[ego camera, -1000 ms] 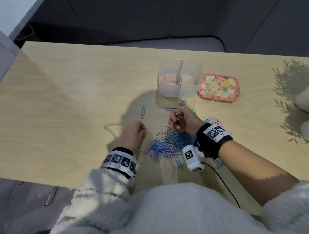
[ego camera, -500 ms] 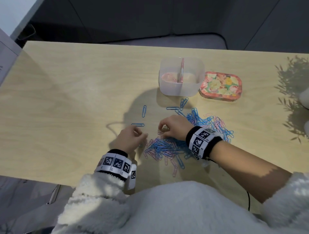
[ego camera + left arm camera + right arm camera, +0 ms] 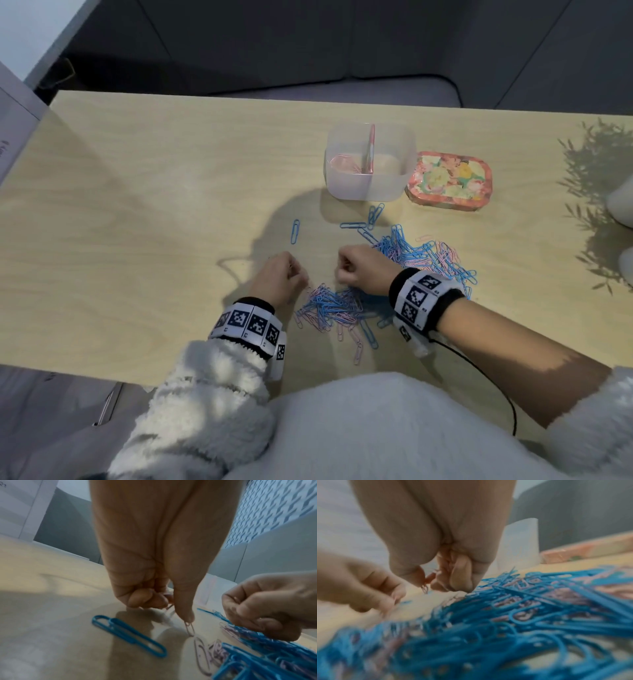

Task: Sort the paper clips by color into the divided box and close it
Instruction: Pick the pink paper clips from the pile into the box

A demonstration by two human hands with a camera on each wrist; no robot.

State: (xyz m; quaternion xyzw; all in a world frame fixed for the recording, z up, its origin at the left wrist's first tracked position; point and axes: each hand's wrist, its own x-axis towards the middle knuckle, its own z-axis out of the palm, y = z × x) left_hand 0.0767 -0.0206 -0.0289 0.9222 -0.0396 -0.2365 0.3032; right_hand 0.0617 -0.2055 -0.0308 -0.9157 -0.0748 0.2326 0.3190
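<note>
Blue and pink paper clips (image 3: 342,305) lie heaped on the table, and the heap stretches right behind my right wrist (image 3: 424,255). My left hand (image 3: 297,274) is at the heap's left edge. In the left wrist view its thumb and finger pinch a pink clip (image 3: 189,627), with more pink wire in the curled fingers (image 3: 145,599). My right hand (image 3: 342,274) is fisted just right of it, pinching pink clips (image 3: 426,586). The clear divided box (image 3: 370,192) stands open farther back, with pink clips in its left compartment.
The floral lid (image 3: 448,180) lies right of the box. Loose blue clips lie apart: one (image 3: 295,231) beyond my left hand, a few (image 3: 371,219) before the box, one (image 3: 128,632) left of my left fingers. White objects (image 3: 621,202) sit at the right edge.
My right hand, which held a clip up a second ago, has come down to the heap's far-left edge. My left hand has edged slightly forward.
</note>
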